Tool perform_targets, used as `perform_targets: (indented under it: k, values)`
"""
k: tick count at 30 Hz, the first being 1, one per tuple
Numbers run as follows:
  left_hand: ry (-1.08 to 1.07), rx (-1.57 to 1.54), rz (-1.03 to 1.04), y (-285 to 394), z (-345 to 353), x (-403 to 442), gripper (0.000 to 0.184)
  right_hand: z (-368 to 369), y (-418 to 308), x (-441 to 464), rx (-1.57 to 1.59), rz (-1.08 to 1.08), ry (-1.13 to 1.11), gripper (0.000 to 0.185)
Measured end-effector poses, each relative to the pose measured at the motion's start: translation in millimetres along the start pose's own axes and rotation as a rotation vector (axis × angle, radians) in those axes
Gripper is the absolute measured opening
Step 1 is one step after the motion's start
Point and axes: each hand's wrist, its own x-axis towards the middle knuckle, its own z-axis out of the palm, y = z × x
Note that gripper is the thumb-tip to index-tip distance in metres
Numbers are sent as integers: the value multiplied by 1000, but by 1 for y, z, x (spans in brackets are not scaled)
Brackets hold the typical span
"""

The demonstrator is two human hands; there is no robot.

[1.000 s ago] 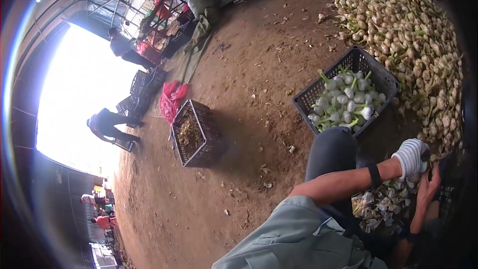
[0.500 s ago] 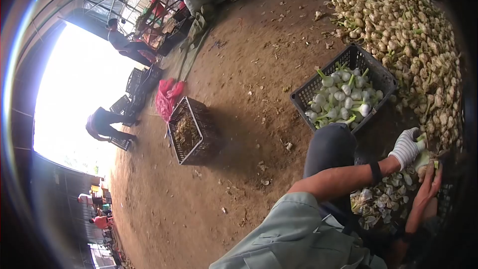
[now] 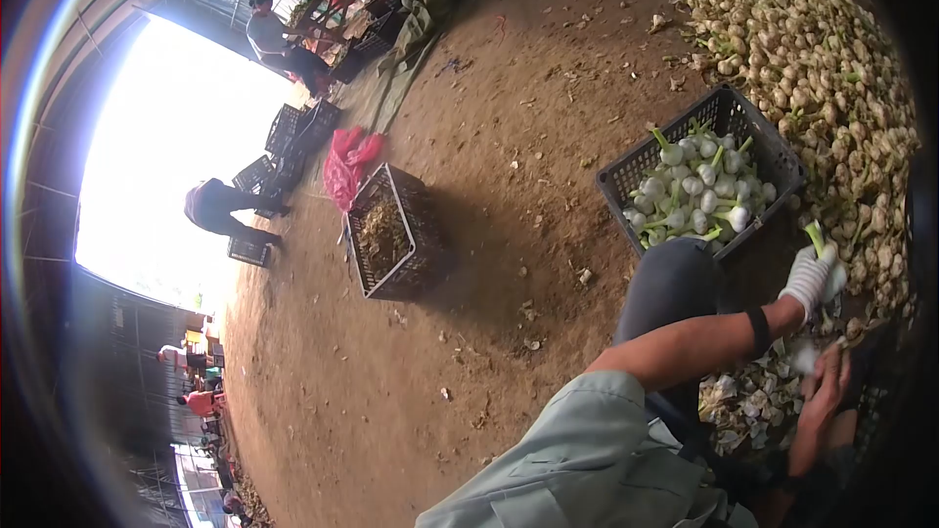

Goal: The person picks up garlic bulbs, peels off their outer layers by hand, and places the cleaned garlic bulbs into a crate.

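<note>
My left hand [image 3: 810, 279], in a white striped glove, is closed on a garlic bulb whose cut green stalk [image 3: 815, 233] sticks out above the fingers. The glove hides most of the bulb. My bare right hand [image 3: 829, 381] is just below it, fingers bent together and somewhat blurred; what they hold is not clear. A white blur, perhaps garlic skin [image 3: 804, 357], shows beside its fingers. Under the hands lie many papery garlic skins [image 3: 748, 396]. Near my knee, a black plastic crate [image 3: 675, 127] holds white garlic bulbs [image 3: 699, 181] with short green stalks.
A large heap of unpeeled garlic [image 3: 802, 49] spreads along the right. On the dirt floor stands another crate [image 3: 391, 279] with brown scraps, beside a pink bag [image 3: 347, 166]. Farther left, one person [image 3: 220, 207] bends over a crate and another person [image 3: 274, 39] stands near stacked crates.
The view has shifted slightly, moving the scene rightward. My hands have drawn apart: the gloved left hand has lifted the garlic upward, and the right hand has dropped away from the bulb.
</note>
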Motion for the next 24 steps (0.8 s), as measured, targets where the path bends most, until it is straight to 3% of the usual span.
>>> perform_targets:
  k: [1, 2, 3, 5, 6, 7, 9, 10, 11, 13, 16, 18, 20, 22, 24]
  values:
    - [0, 10, 5, 8, -4, 8, 27, 5, -7, -7, 80, 170, -95, 26]
    - [41, -29, -1, 23, 2, 2, 24, -3, -3, -9, -82, 258, -134, 34]
    - [34, -27, -2, 13, 0, 6, 24, -11, 11, -8, -80, 254, -129, 34]
    - [-157, 254, 168, -6, -3, 11, 13, -35, 54, 8, -673, -151, -40, 46]
    - [-224, 233, -52, 35, 14, -31, 10, -56, 66, 19, -605, 20, -84, 53]
    - [-243, 390, -49, 17, 12, -29, 16, -63, 63, 21, -605, 20, -75, 53]
    - [-370, 916, -22, 41, 17, -54, 24, -67, 37, 28, -499, -88, -24, 53]
    - [-411, 1008, 6, 41, 22, -61, 28, -69, 24, 32, -447, -143, 2, 52]
    - [-473, 1016, 53, 43, 26, -68, 27, -70, 14, 35, -394, -199, 29, 52]
    - [-611, 1116, -116, 54, 31, -78, 29, -74, 11, 36, -340, -256, 58, 52]
    - [-658, 1160, -140, 47, 26, -76, 31, -84, 30, 37, -319, 1, 91, 50]
    - [-712, 1175, -113, 45, 22, -77, 30, -78, 21, 30, -300, 49, 87, 49]
    - [-705, 984, -149, 40, 17, -75, 32, -83, 27, 28, -283, 98, 83, 48]
    - [-721, 1029, -128, 46, 18, -77, 33, -108, 62, 32, -1061, -400, -19, 46]
    - [-711, 1105, -70, 43, 19, -73, 37, -133, 98, 44, -879, -405, -6, 45]
